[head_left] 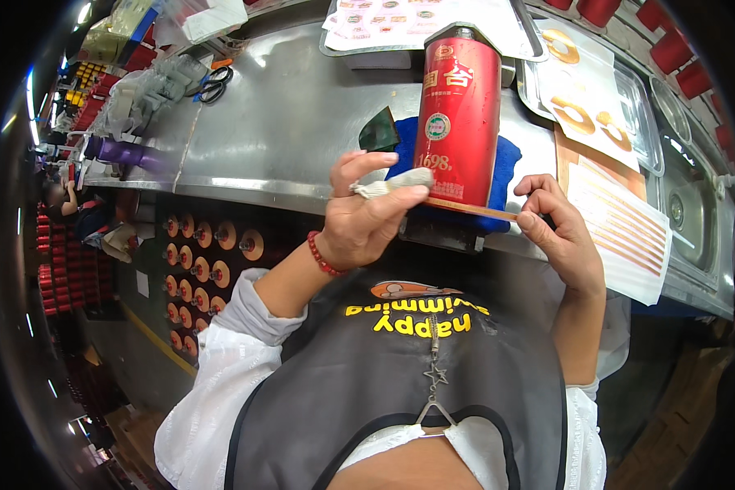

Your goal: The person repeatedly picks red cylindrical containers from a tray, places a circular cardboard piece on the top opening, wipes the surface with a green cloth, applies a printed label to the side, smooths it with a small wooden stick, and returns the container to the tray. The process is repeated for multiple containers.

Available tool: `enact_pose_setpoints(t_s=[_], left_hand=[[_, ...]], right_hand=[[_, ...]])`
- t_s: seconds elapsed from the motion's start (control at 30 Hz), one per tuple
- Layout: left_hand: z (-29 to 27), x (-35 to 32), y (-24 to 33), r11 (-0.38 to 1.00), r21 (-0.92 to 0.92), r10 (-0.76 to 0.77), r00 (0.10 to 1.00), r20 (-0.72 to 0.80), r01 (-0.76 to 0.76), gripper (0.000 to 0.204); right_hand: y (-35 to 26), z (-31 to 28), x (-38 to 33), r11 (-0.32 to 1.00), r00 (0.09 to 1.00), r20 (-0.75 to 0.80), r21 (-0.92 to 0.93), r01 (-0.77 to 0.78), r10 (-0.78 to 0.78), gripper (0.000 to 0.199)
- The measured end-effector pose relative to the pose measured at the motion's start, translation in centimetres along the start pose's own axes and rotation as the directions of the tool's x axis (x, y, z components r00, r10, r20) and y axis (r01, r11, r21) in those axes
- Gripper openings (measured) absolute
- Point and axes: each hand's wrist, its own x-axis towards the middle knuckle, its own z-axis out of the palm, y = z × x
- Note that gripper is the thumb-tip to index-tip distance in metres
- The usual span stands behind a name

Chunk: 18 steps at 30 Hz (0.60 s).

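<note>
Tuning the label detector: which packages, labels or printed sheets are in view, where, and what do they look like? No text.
Red bottle: upright on a blue cloth, centre bench; tall cylinder, gold print, round green-white sticker.
Strip label: thin orange band at the bottle's base, stretched between left hand and right hand.
Sticker sheet: top centre, white, rows of small labels.
Ring sheet: clear tray, right; white, gold rings.
Striped sheet: right edge; white, orange lines.

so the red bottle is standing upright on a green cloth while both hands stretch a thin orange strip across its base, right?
Not quite: the cloth under the red bottle is blue, not green, as the head view shows. The rest holds: the bottle stands upright, and the left hand and right hand hold a thin orange strip across its base.
</note>
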Motion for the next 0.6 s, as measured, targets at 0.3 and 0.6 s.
enact_pose_setpoints(t_s=[0.3, 0.6], left_hand=[[0.8, 0.4, 0.0, 0.985, -0.037, 0.170, 0.985, 0.014, -0.170, 0.034], [1.9, 2.5, -0.5, 0.929, -0.075, 0.368, 0.923, 0.114, -0.362, 0.038]], right_hand=[[0.3, 0.1, -0.3, 0.999, 0.999, -0.033, -0.040, 0.037, -0.038, 0.028], [0.5, 0.0, -0.6, 1.000, 0.999, -0.049, -0.021, -0.009, 0.008, 0.026]])
